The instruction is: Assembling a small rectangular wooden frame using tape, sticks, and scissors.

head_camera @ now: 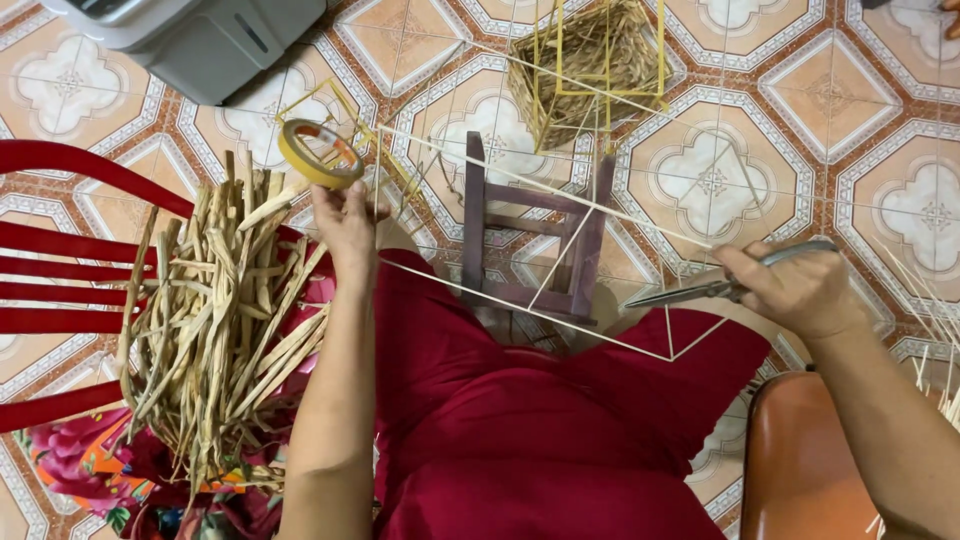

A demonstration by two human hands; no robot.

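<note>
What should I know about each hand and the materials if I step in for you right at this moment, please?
Left hand holds a yellow tape roll and one end of a thin stick frame.
Right hand grips pliers at the frame's other side.
The frame spans a small purple stool; a bundle of dried straw lies on the red chair at the left.
One woven basket stands on the floor ahead.
This frame is bare sticks, no weaving on it yet.

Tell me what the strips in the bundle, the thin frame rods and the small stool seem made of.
Bundle: dried plant fibre, perhaps grass or leaf; tan, matte, twisted strips. Frame rods: pale, straight, thin sticks, possibly bamboo or coated wire. Stool: wood, going by its slatted build, with a dull purplish-brown finish.
</note>
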